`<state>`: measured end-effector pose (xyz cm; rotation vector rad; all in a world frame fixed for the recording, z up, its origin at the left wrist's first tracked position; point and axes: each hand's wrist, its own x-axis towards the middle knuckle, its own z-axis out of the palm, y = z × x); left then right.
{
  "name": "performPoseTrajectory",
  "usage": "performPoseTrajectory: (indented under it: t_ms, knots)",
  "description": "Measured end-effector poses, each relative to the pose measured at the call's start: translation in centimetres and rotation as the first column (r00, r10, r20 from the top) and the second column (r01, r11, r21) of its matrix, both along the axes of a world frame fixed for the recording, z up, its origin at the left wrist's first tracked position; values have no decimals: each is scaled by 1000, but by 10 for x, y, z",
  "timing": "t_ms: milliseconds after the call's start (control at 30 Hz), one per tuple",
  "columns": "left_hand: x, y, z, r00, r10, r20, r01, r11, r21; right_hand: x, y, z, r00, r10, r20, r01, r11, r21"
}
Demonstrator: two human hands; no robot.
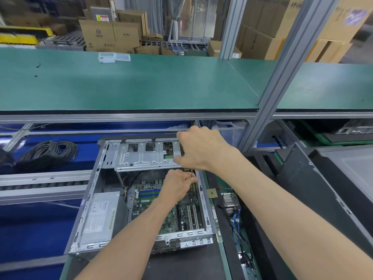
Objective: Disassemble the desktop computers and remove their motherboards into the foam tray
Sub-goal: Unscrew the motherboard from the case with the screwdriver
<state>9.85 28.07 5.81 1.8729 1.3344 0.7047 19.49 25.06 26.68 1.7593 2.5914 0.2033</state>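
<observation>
Both forearms reach forward over the open computer case [101, 199], left hand [177, 186] curled, pinching a thin tool shaft [191, 175] above the motherboard [153, 209] still inside the case, right hand [201, 150] curled over the drive cage [141, 156] edge, its grip unclear.

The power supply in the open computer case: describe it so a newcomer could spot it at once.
Start at the open computer case lying below the long green shelf. Inside it, look to the near left corner, left of the green motherboard. The power supply there is a plain grey metal box with a white printed label on top, the only closed, boxy part in the case.
</observation>
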Motion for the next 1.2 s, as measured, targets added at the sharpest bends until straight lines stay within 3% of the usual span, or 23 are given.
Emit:
performPoseTrajectory:
  t_ms: [100,300,367,567,867,933,1033,1100,1200]
  knots:
    - [2,3,-1,1000,-22,-17,21,1000,-11,-1,4,-3,996,-73,46,69,994,84]
    - [-2,2,-3,1000,-13,-24,12,1000,-28,4,7,8,987,124,-101,-143,966,-217]
    - [-3,0,-5,1000,-16,-14,15,999,-30,6,4,11,980,122,-154,-161,950,-267]
    - [-1,3,-1,998,-33,-52,32,999,-26,-7,5,-3,996,-21,90,13,996,93]
    - [-5,1,-8,993,-48,-108,47,999,-17,-2,8,10,974,168,-150,-206,936,-287]
    - [-4,1,-9,994,-38,-101,37,999,-15,-2,5,8,985,119,-126,-144,967,-211]
    - [-1,4,-7,990,-49,-136,47,999,-13,-6,4,3,999,-1,34,1,1000,-13]
    - [0,5,-7,986,-63,-154,60,998,-23,-8,6,2,999,-10,43,10,1000,2]
    - [0,4,-9,985,-73,-158,69,997,-32,-5,8,3,996,82,-35,-86,990,-116]
